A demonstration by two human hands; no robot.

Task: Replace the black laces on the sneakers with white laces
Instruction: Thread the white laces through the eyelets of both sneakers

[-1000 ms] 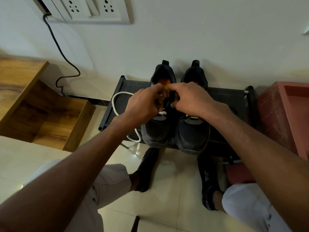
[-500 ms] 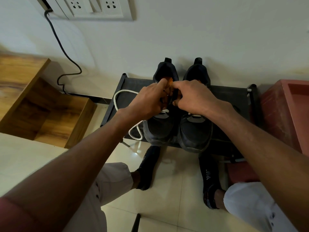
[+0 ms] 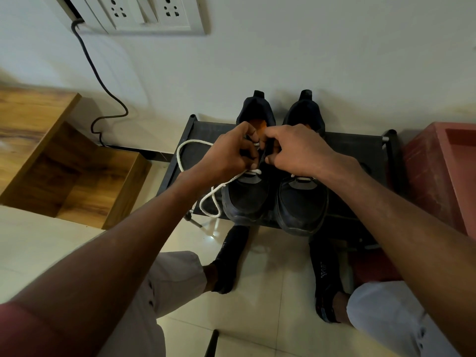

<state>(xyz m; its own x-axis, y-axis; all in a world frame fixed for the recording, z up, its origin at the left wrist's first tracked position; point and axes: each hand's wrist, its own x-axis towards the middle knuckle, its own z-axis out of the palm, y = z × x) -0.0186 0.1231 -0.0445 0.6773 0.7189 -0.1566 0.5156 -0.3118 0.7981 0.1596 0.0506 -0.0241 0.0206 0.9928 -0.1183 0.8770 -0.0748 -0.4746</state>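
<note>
- Two dark sneakers stand side by side on a low black rack, heels against the wall and toes over its front edge, facing the person seated on the floor, which keeps both within easy reach.
- The left hand curls over the tongue area of the left sneaker, fingertips pinching something small at the upper eyelets; it looks like the white lace, though the grip itself is partly hidden.
- The right hand meets it from the other side, thumb and fingers pressed together on the same spot, probably steadying the eyelet edge or feeding the lace end through.
- The slack of the white lace loops out across the rack's left edge and hangs down past its front edge, left loose so it can be drawn through.
- A white strand crosses the lowest eyelets of the left sneaker; the right sneaker also shows white at its lowest eyelets, its upper lacing hidden by the hand.
- No black laces are visible, so the work seems to be at the threading stage.
</note>
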